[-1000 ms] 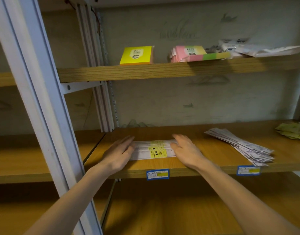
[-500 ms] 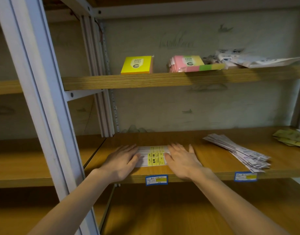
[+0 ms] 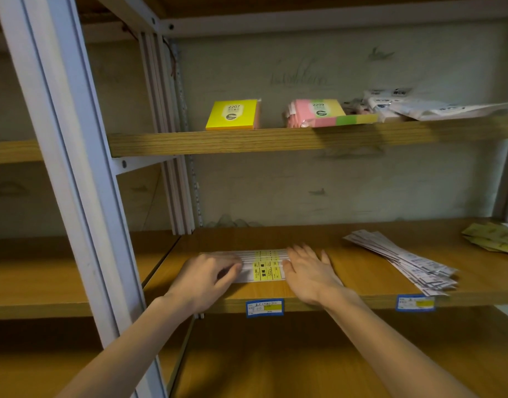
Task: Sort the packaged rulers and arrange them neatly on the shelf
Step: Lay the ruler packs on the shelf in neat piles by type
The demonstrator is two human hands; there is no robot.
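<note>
Head view: flat packaged rulers (image 3: 261,265), wooden shelf (image 3: 362,271).

Head view, close, facing shelf (image 3: 362,282)

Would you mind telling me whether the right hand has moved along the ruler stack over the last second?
Yes. The right hand slid left toward the stack's yellow label, closing on the left hand.

The wooden shelf (image 3: 362,265) carries a flat row of packaged rulers (image 3: 264,265) beneath both hands, and a loose ruler pile (image 3: 405,262) right of the right hand (image 3: 310,271).
</note>
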